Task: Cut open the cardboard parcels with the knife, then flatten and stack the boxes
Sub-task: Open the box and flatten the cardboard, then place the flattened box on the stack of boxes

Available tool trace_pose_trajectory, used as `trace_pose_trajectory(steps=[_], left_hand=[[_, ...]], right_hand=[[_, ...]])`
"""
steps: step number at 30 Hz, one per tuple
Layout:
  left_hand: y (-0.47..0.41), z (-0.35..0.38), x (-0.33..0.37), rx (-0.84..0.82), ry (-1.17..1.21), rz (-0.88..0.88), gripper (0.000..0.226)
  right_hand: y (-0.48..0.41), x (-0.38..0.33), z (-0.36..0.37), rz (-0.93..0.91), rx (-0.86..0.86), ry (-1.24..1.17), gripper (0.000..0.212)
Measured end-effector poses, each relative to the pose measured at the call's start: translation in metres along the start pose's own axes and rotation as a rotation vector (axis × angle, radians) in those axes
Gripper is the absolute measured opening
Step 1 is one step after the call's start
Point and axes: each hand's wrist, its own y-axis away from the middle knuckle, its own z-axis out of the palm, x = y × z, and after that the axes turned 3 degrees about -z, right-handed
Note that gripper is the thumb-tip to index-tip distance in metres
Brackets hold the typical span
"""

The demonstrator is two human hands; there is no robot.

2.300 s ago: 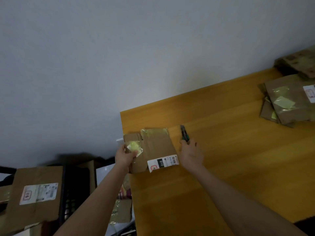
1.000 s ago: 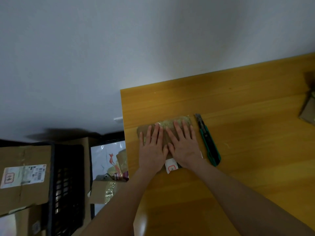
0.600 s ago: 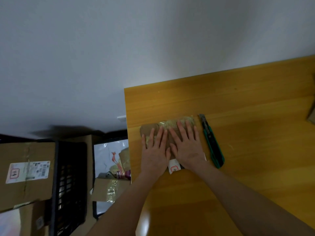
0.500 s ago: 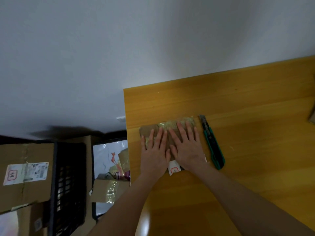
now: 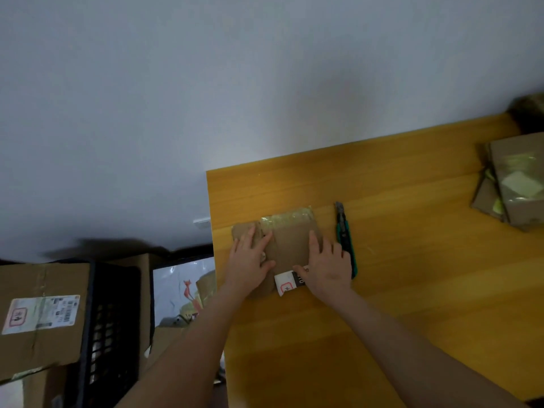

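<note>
A small flattened cardboard box (image 5: 290,241) with clear tape and a white shipping label lies near the left edge of the wooden table (image 5: 412,290). My left hand (image 5: 250,260) presses flat on its left part, fingers straight. My right hand (image 5: 326,265) rests on its right edge, fingers extended, covering part of the label. A green utility knife (image 5: 346,240) lies on the table just right of my right hand, untouched. A stack of flattened boxes (image 5: 513,184) sits at the table's far right.
Left of the table, on the floor, stand a large cardboard parcel (image 5: 38,316) with a label, a black plastic crate (image 5: 109,328) and more boxes and packaging. A white wall runs behind the table. Another cardboard piece (image 5: 530,113) shows at the far right corner.
My two hands, side by side on the box before, have spread apart toward its left and right edges. The view has shifted, bringing the stack at right into sight.
</note>
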Motion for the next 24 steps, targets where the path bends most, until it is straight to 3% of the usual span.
trace_pose_trajectory(steps=[3, 8, 11, 17, 21, 24], left_hand=[[0.014, -0.004, 0.01, 0.057, 0.094, -0.195, 0.081], [0.014, -0.014, 0.019, 0.131, 0.475, -0.369, 0.089], [0.006, -0.036, 0.041, 0.188, 0.592, -0.441, 0.088], [-0.012, -0.06, 0.118, 0.098, 0.842, -0.385, 0.097], [-0.004, -0.069, 0.206, 0.038, 1.018, -0.3, 0.052], [-0.001, -0.066, 0.278, 0.063, 0.995, -0.267, 0.046]], right_hand=[[0.001, -0.003, -0.023, 0.163, 0.002, -0.246, 0.099], [0.002, 0.012, -0.05, 0.183, 0.018, -0.787, 0.04], [0.016, 0.029, -0.074, 0.211, 0.086, -1.049, 0.026], [0.038, 0.104, -0.121, 0.267, 0.271, -1.177, 0.016], [0.059, 0.181, -0.135, 0.312, 0.386, -1.174, 0.012], [0.077, 0.254, -0.136, 0.318, 0.435, -1.099, 0.026]])
